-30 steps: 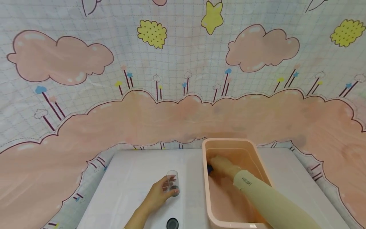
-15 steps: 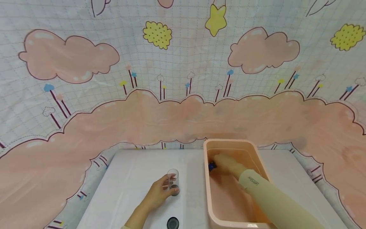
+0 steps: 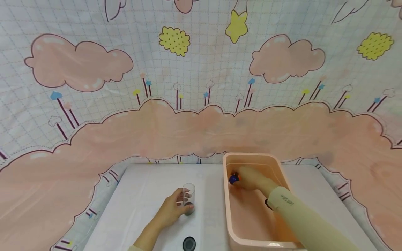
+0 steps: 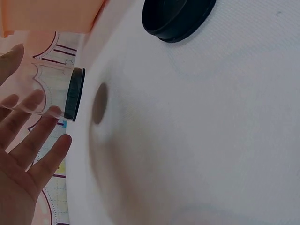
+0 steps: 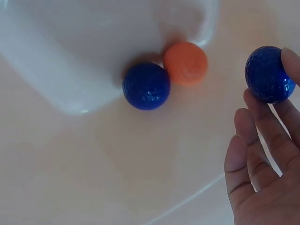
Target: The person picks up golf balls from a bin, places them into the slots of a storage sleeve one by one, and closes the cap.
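In the head view my left hand (image 3: pixel 169 211) holds a clear cylindrical container (image 3: pixel 189 191) upright, thumb on one side and fingers on the other. A black cap (image 4: pixel 75 93) closes its lower end, just above the table, in the left wrist view. My right hand (image 3: pixel 249 178) reaches into the peach bin (image 3: pixel 226 216). Between thumb and fingertips it pinches a shiny dimpled blue golf ball (image 5: pixel 267 74). Beside that hand, in the right wrist view, a second blue golf ball (image 5: pixel 146 86) and an orange ball (image 5: pixel 185 63) sit together at the bin's corner.
A loose black cap (image 3: pixel 189 243) lies on the white table (image 3: pixel 150 184) nearer me, below the left hand. The bin's raised walls surround the right hand. Behind the table hangs a patterned cloth (image 3: pixel 188 129) with clouds and stars.
My right hand has shifted slightly right within the bin, and more of a blue ball shows at its fingers. The left hand keeps holding the container, with little movement.
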`<state>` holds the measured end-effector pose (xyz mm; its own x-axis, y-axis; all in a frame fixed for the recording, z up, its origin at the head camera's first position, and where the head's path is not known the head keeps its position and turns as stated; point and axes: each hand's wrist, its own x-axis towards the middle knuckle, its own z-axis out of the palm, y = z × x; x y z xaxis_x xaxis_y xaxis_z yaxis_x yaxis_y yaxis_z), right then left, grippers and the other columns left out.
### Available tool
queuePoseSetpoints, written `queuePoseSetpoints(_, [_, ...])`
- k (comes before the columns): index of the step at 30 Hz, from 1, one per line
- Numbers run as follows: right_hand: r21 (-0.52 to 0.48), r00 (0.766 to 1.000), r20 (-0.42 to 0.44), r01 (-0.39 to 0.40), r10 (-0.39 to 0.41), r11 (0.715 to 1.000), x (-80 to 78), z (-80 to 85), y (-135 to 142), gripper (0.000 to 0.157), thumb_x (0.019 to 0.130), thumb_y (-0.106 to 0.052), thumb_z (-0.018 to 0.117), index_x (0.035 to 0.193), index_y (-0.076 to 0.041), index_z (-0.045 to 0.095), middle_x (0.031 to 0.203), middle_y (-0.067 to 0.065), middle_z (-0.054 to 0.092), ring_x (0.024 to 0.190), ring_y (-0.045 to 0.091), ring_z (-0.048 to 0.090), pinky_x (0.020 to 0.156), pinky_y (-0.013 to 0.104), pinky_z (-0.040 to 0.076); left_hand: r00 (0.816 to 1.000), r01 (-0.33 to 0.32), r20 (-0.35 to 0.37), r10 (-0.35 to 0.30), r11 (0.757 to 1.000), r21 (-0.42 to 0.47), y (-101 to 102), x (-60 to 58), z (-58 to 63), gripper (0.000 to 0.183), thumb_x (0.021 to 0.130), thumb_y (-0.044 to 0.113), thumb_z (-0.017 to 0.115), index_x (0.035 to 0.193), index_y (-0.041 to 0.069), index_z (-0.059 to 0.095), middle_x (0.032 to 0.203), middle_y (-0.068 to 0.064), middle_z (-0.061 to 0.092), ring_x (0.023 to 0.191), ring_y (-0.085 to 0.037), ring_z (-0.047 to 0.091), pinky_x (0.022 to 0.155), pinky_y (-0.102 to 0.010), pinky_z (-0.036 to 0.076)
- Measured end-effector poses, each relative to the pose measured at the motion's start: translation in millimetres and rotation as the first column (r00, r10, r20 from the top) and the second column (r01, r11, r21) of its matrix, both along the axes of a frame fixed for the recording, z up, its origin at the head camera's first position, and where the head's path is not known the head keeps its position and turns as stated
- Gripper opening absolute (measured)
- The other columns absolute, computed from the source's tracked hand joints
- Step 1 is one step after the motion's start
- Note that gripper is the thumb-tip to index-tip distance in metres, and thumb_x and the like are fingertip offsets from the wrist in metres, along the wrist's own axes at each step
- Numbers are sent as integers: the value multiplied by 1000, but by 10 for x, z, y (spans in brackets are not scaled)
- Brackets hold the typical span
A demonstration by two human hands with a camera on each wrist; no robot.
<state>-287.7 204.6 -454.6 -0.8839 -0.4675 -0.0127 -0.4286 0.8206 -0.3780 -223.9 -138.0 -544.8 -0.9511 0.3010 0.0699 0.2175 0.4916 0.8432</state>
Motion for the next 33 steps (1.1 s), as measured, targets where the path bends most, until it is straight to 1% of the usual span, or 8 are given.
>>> queuePoseSetpoints(4, [-37, 1000, 23, -6, 7, 999, 15, 55, 58, 28, 90, -21, 82, 113, -11, 71, 92, 0, 69, 80, 16, 60, 77, 34, 57, 1000, 0, 3, 0, 1000, 4, -24, 11, 33, 45, 91, 36, 81, 123, 17, 56, 127, -6, 72, 117, -26, 68, 101, -50, 56])
queuePoseSetpoints(8, [-58, 998, 55, 29, -26, 998, 25, 107, 110, 34, 90, -23, 82, 117, -8, 70, 98, 3, 71, 80, 14, 62, 74, 31, 58, 1000, 0, -12, 0, 1000, 10, -40, 29, 81, 43, 90, 36, 81, 122, 19, 57, 125, -4, 72, 116, -25, 68, 100, -53, 55])
queuePoseSetpoints(12, [-81, 995, 83, 61, -55, 995, 61, 180, 136, 34, 92, -21, 80, 121, -8, 69, 107, 7, 71, 84, 16, 64, 77, 33, 60, 1000, 0, -26, 0, 1000, 2, -46, 60, 133, 48, 90, 39, 81, 127, 18, 59, 125, -5, 73, 116, -25, 67, 99, -54, 54])
queuePoseSetpoints(18, [-96, 995, 60, 91, -86, 991, 159, 282, 198, 36, 93, -27, 79, 124, -10, 70, 114, 7, 72, 99, 22, 65, 84, 37, 60, 999, 13, -48, -14, 1000, -23, -31, 120, 201, 52, 89, 43, 81, 132, 20, 61, 124, -6, 73, 114, -27, 68, 99, -54, 54])
queuePoseSetpoints(23, [-143, 990, 66, 129, -121, 981, 237, 364, 262, 39, 93, -29, 79, 127, -13, 69, 119, 6, 71, 104, 23, 64, 84, 35, 61, 996, 21, -83, -24, 999, -32, 1, 167, 275, 56, 88, 44, 81, 134, 19, 62, 120, -1, 74, 112, -29, 68, 98, -50, 55])
queuePoseSetpoints(27, [-191, 995, 43, 92, -86, 977, 305, 443, 289, 40, 94, -27, 78, 129, -10, 67, 119, 6, 70, 107, 26, 65, 90, 40, 60, 994, 20, -109, -24, 999, -37, 30, 199, 340, 55, 88, 45, 82, 134, 22, 63, 120, 0, 74, 112, -28, 68, 96, -46, 57])
queuePoseSetpoints(30, [-220, 998, 20, 67, -64, 973, 363, 497, 288, 42, 94, -26, 78, 131, -9, 67, 119, 6, 71, 109, 28, 65, 91, 42, 59, 993, 24, -111, -27, 999, -33, 45, 229, 389, 56, 87, 45, 82, 136, 25, 63, 121, 1, 74, 112, -28, 68, 94, -39, 57])
queuePoseSetpoints(33, [-237, 998, 9, 67, -67, 969, 422, 541, 267, 42, 94, -27, 78, 131, -11, 67, 120, 5, 71, 109, 28, 65, 89, 40, 59, 993, 21, -119, -25, 999, -31, 64, 256, 431, 57, 87, 44, 82, 138, 28, 62, 122, 2, 74, 111, -27, 67, 91, -31, 57])
